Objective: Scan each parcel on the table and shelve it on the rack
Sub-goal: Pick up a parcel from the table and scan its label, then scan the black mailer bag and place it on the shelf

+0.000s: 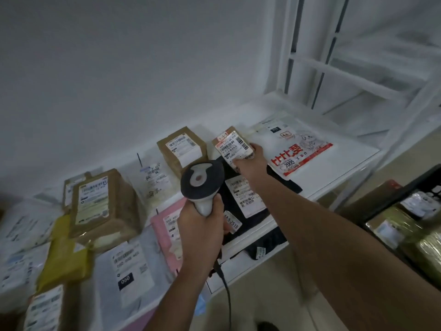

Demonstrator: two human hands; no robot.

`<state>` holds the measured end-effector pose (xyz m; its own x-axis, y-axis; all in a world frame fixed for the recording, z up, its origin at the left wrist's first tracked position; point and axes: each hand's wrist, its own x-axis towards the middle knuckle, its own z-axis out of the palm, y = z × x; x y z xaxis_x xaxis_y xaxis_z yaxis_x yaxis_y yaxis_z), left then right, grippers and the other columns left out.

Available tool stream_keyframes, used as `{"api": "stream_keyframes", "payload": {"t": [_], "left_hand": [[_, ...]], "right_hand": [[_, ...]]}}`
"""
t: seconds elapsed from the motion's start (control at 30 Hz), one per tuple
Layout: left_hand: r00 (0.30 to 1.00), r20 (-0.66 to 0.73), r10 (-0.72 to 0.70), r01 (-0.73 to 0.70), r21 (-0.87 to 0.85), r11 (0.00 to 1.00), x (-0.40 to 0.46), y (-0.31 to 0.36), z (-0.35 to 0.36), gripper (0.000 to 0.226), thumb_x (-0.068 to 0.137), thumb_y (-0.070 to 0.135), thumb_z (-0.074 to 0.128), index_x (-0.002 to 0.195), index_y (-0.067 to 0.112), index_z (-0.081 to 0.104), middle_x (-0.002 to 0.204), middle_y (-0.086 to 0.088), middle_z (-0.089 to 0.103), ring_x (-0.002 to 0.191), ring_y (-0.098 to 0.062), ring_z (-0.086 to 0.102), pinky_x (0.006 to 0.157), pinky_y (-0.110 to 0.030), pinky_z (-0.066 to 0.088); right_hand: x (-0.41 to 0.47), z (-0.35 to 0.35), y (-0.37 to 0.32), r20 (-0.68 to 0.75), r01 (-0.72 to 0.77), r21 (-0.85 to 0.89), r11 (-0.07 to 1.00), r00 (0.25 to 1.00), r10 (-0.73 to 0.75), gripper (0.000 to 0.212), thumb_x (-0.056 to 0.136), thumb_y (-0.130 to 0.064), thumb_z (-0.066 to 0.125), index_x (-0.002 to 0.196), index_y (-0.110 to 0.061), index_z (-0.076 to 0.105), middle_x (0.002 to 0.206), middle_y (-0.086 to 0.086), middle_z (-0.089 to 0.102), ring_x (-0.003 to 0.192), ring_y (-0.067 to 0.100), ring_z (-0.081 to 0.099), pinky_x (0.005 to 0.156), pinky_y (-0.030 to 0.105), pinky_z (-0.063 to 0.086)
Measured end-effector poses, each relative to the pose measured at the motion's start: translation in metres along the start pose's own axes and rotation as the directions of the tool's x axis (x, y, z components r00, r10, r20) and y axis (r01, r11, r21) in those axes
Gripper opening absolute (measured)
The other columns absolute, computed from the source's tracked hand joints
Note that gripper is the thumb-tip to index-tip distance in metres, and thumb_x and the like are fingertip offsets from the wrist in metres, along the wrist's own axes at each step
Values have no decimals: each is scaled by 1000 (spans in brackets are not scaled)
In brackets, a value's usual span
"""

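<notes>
My left hand [202, 225] grips a grey-and-black corded barcode scanner [202, 181], its head raised over the table's middle. My right hand [250, 161] holds a small brown cardboard parcel [232, 145] with white barcode labels, tilted up at the far side of the white table [353, 158]. The scanner's head is just left of and below that parcel. The white rack [334, 68] stands beyond the table at the upper right.
Several parcels cover the table: a brown box [182, 149], a large brown box [100, 204], a pink mailer [164, 230], a black mailer [248, 199], a white bag with red print [298, 149], grey and yellow bags at left. A dark crate of parcels [405, 218] stands on the right.
</notes>
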<state>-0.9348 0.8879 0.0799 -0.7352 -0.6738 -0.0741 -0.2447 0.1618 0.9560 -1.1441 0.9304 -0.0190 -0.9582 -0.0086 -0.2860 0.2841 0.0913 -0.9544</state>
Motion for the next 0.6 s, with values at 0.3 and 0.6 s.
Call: {"api": "stream_keyframes", "payload": {"t": [0.3, 0.6], "left_hand": [[998, -62, 25, -21, 55, 998, 30, -35, 31, 26, 94, 19, 62, 75, 2, 59, 52, -9, 64, 42, -18, 64, 43, -25, 52], [991, -137, -5, 7, 12, 1000, 49, -58, 31, 25, 94, 14, 62, 81, -8, 60, 61, -24, 63, 39, -16, 60, 39, -16, 45]], "right_hand": [[73, 51, 10, 79, 54, -40, 998, 996, -51, 56, 83, -9, 58, 135, -22, 45, 132, 14, 51, 96, 25, 60, 75, 31, 56], [96, 78, 14, 107, 121, -200, 972, 989, -101, 27, 92, -3, 53, 119, 0, 54, 114, 8, 57, 96, 15, 55, 88, 3, 35]]}}
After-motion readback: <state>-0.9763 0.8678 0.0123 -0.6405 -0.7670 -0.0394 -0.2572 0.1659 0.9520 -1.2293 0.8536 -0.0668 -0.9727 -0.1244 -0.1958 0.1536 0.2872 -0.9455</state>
